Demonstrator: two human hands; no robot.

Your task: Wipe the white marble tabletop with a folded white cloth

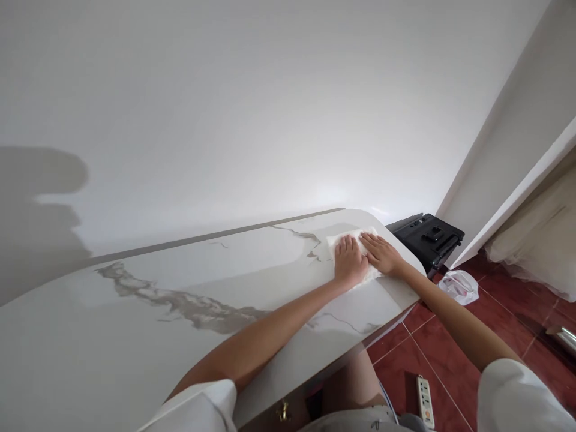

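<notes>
A white cloth lies on the right end of the white marble-patterned tabletop. My left hand presses on the cloth's left part, its fingers stretched forward. On the cloth's right part rests my right hand, fingers extended flat and angled to the left. The two hands are side by side, almost touching. Neither hand is wrapped round anything, and the cloth under the palms is hidden.
A black hard case stands past the table's right end. On the red tiled floor are a white plastic bag and a power strip. The wall runs behind the table; a pale curtain-like fabric hangs at right.
</notes>
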